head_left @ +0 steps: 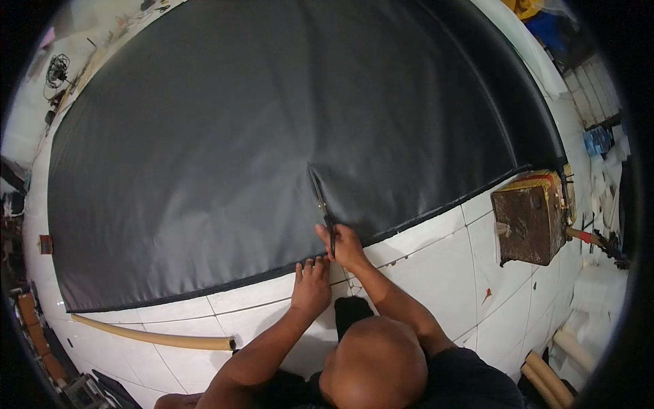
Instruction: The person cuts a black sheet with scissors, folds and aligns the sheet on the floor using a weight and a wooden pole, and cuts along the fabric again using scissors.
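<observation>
A large sheet of black, leather-like material lies spread over the floor, its near edge running in front of me. My right hand is closed around the handles of a pair of scissors. The long blades point away from me over the sheet, and the material creases and lifts at their tip. To the left of the scissors, my left hand rests on the sheet's near edge with fingers stretched out and slightly apart. Its thumb is hidden, as are parts of the scissor handles.
A worn brown block stands by the sheet's right corner. A cardboard tube lies on the white tiled floor at left, with more tubes at lower right. A rolled part of the sheet runs along the right side. My knee is below my hands.
</observation>
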